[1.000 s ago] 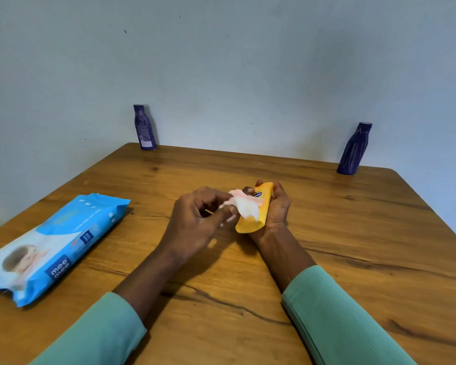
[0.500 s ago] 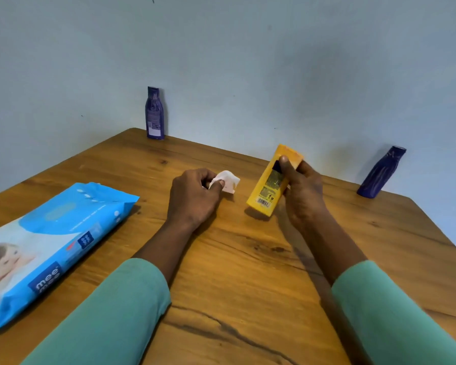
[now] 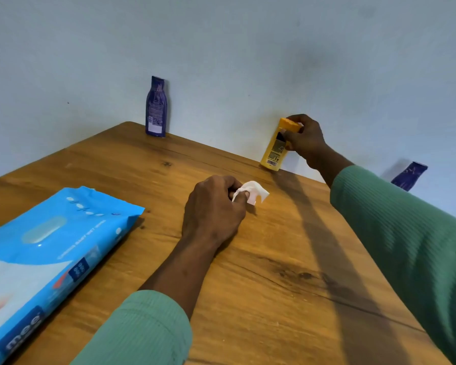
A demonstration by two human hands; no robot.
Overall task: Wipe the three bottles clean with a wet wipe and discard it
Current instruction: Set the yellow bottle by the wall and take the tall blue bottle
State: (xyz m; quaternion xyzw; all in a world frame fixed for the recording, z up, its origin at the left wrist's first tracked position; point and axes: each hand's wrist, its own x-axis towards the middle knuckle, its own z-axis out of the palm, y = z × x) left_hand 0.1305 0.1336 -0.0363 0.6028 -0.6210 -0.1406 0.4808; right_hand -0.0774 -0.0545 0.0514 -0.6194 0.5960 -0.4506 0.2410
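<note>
The right hand curls round the top of the yellow bottle, likely to stand it at the far right of the table by the wall, while the left hand pinches the wet wipe nearer, probably saving it for another bottle.

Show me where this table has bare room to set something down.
Bare wood on the table: the far strip between the left purple bottle and the yellow bottle, and the wide patch between the left hand and the right sleeve. Crowded: the left side under the wipes pack, and the far right, where the right hand grips the yellow bottle.
</note>
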